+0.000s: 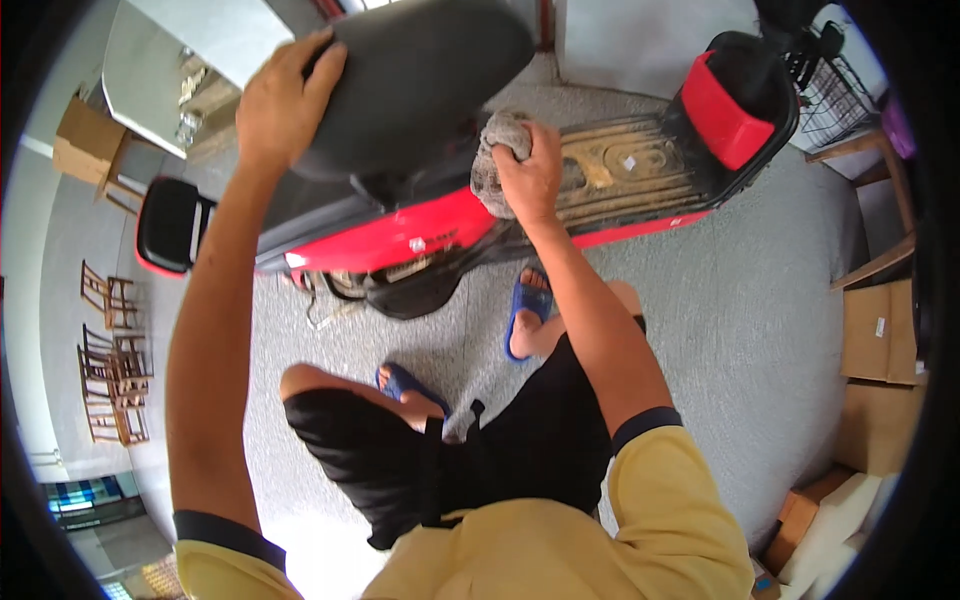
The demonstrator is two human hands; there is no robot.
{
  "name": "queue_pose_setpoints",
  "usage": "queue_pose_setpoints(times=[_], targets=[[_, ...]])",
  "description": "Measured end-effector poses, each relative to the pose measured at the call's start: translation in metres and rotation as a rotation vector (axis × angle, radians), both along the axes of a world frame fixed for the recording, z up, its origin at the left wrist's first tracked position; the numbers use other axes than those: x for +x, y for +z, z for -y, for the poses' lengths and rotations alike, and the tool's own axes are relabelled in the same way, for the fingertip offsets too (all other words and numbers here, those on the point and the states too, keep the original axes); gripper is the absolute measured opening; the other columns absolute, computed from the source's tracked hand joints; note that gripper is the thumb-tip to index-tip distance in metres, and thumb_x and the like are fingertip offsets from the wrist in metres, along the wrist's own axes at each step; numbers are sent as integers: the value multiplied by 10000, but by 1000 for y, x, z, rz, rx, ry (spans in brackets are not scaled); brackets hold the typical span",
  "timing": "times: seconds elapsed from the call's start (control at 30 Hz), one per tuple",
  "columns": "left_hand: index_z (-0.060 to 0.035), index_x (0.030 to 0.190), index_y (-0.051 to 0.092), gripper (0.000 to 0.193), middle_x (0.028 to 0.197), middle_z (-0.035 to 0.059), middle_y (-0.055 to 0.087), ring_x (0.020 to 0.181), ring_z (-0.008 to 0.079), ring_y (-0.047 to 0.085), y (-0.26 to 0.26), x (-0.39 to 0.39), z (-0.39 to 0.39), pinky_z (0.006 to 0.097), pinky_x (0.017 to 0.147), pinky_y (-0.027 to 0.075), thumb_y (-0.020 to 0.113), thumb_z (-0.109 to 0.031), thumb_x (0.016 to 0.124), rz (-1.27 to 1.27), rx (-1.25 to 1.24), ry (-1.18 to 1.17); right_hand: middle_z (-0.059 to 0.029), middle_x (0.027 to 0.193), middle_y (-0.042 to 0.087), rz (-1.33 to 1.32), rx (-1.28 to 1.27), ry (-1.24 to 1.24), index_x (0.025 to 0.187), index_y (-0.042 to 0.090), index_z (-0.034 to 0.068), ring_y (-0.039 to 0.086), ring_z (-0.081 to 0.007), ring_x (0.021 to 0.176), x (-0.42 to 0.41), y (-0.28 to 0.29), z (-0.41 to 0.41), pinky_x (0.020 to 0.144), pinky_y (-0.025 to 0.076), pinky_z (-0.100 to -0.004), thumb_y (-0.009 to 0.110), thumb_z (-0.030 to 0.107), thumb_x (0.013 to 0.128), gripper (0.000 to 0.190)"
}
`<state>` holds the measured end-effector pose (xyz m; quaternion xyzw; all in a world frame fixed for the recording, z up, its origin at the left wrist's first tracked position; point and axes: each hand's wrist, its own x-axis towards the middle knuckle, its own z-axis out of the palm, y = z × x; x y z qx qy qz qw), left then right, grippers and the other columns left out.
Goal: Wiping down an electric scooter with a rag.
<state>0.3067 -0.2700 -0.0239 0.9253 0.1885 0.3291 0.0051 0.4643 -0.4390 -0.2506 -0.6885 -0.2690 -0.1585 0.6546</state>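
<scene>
A red and black scooter (450, 217) stands crosswise before me. My left hand (289, 97) rests on the edge of its black seat (420, 82), which looks raised or tilted, fingers curled over the rim and thumb spread. My right hand (531, 169) grips a grey, stained cloth (491, 176) against the scooter body, where the seat base meets the footboard. The ribbed footboard (626, 169) is covered with brown dirt and carries a small white scrap (629, 161). A black padded backrest (166, 225) is at the scooter's left end.
Several wooden chairs (112, 375) stand far left, near a cardboard box (86, 142). At right are a wooden chair frame (896, 202) and cardboard boxes (877, 330). A wire basket (832, 101) is at upper right. My feet in blue slippers (517, 319) are close below the scooter.
</scene>
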Motion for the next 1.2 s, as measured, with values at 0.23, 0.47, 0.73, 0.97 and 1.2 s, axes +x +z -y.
queue_pose_setpoints(times=[0.23,0.47,0.73,0.97,1.2], targets=[[-55,1230,653,456,1254,167,647,1141,355,612,5,-2,17,415,990,469,512,-402,969,-26,-57,66,-167,1064,585,336,-148,300,1059,635,37,551,-374,1033,-89,29,9,925,443,-478,813,81,629,467],[-44,1225,652,467,1241,169,653,1140,365,611,6,-10,21,429,987,473,514,-401,959,-5,-12,59,-185,1383,517,542,-276,302,1361,535,96,473,-384,1283,-58,16,-118,1069,386,-523,631,228,882,506],[-25,1185,670,470,1238,176,655,1147,361,611,2,-9,17,425,1000,470,527,-400,939,48,-15,13,-204,1308,579,754,-124,18,1290,591,62,546,-362,1228,-42,11,-137,1020,456,-475,715,212,811,517],[-25,1162,676,454,1224,182,656,1120,370,618,4,-7,19,438,991,473,534,-389,930,80,1,30,-181,1101,666,538,-659,412,1137,658,34,615,-410,1059,-89,70,-37,959,476,-461,709,184,742,425],[-35,1104,700,431,1154,175,678,1077,368,631,3,-3,19,445,964,484,535,-390,926,76,-12,29,-208,970,666,-246,-528,651,1080,625,-27,662,-372,945,-142,39,59,895,505,-415,686,121,735,380]])
